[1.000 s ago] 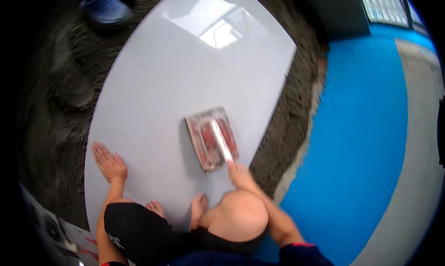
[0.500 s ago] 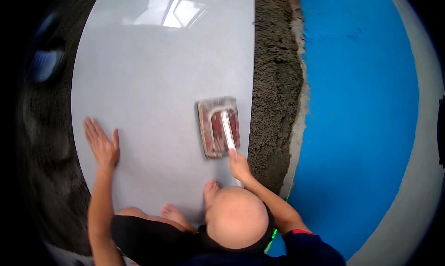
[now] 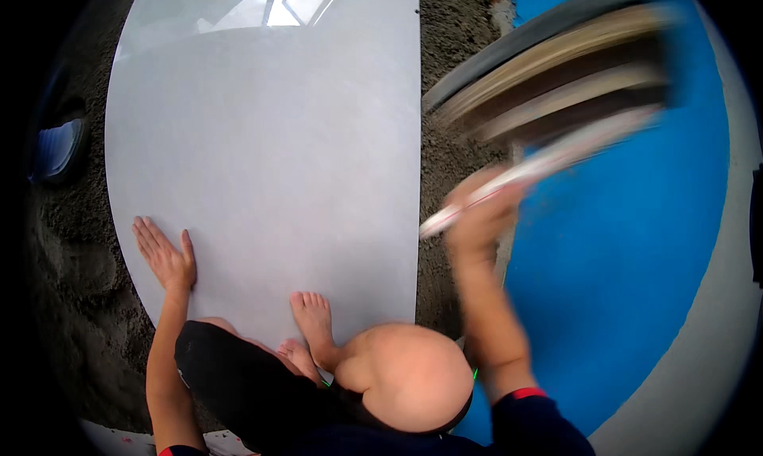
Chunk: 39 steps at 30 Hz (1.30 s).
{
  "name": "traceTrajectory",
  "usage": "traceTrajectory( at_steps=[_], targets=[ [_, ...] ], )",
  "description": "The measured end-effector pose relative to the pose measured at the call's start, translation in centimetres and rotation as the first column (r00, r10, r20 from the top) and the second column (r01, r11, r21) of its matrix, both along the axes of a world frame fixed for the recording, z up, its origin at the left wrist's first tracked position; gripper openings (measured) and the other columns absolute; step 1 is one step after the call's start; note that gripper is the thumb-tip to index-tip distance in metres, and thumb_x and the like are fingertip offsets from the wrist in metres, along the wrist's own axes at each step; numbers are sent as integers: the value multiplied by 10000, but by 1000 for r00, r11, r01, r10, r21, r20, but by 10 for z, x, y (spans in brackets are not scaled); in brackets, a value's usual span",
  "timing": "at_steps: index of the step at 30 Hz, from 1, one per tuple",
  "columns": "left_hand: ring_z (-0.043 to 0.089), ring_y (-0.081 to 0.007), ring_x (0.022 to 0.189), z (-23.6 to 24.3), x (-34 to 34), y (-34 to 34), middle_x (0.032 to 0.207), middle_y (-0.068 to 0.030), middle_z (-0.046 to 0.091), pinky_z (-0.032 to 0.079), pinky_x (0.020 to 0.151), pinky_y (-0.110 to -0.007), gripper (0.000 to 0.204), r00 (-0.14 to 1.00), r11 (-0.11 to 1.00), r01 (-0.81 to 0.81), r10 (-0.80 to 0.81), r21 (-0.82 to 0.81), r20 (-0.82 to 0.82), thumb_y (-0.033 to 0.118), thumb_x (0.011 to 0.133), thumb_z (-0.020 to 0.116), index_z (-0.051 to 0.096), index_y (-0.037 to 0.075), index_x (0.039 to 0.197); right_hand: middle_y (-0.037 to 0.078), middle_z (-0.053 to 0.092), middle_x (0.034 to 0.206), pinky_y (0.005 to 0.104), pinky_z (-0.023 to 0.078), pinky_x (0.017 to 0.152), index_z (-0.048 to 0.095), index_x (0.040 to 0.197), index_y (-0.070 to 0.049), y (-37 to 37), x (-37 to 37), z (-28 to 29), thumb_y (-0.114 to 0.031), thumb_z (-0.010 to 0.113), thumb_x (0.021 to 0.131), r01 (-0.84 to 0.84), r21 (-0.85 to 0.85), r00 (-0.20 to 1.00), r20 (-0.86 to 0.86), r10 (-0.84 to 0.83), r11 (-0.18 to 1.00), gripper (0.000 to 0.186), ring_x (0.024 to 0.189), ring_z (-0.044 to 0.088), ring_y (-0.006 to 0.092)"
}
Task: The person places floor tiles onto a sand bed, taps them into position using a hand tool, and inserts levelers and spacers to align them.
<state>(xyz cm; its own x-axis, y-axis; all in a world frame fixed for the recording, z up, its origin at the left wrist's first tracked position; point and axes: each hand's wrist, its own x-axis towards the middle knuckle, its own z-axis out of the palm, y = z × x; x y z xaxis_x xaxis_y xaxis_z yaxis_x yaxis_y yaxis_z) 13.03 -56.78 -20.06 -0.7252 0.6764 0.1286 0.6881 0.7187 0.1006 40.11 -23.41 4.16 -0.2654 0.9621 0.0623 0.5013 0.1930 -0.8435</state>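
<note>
A large glossy pale grey tile lies beneath me, my bare feet on its near part. My left hand is pressed flat near the tile's left edge, fingers stretched out and holding nothing. My right hand is closed round the white handle of a tiling float, off the tile's right side. The float's flat head, smeared by motion, is in the air over the mortar and blue strip at upper right.
Dark wet mortar surrounds the tile on the left and runs along its right edge. A blue slipper rests at the far left. Blue-coated floor spreads to the right, bordered by grey concrete.
The float has been lifted off the tile and swung up and right, blurring. My left hand still lies flat on the tile; my view has shifted slightly.
</note>
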Motion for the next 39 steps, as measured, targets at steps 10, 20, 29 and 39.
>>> traceTrajectory(
  at_steps=[10, 20, 29, 39],
  targets=[
    [55, -463, 1441, 23, -5, -7, 1535, -331, 86, 75, 1176, -520, 882, 974, 988, -5, 39, -154, 223, 412, 911, 533, 119, -152, 1447, 97, 529, 592, 382, 435, 554, 615, 780, 11, -52, 69, -65, -452, 499, 969, 94, -679, 746, 532, 400, 728, 513, 584, 481, 158],
    [21, -429, 1457, 28, -43, -3, 1552, -304, 49, 40, 1181, -502, 946, 940, 992, 2, 42, -129, 340, 488, 889, 530, 94, -117, 1470, 18, 473, 607, 255, 375, 443, 461, 768, -102, 102, -178, 106, -505, 287, 1016, -427, 21, 830, -388, 401, 904, 504, 470, 419, 102],
    [58, -422, 1457, 33, -44, 4, 1556, -284, 82, 71, 1183, -492, 928, 899, 997, -2, 36, -78, 436, 494, 876, 534, 152, -119, 1458, 49, 482, 551, 373, 422, 514, 594, 775, -22, -51, -71, -120, -459, 487, 977, -231, -590, 610, 532, 588, 773, 494, 527, 520, 237],
    [55, -408, 1462, 22, -39, -10, 1559, -278, 88, 68, 1185, -478, 925, 896, 999, -23, 39, -42, 442, 507, 880, 521, 150, -101, 1469, 22, 457, 592, 283, 347, 419, 511, 901, -72, 42, -305, 74, -507, 349, 1007, -610, 70, 711, -393, 583, 790, 476, 462, 419, 112]
  ],
)
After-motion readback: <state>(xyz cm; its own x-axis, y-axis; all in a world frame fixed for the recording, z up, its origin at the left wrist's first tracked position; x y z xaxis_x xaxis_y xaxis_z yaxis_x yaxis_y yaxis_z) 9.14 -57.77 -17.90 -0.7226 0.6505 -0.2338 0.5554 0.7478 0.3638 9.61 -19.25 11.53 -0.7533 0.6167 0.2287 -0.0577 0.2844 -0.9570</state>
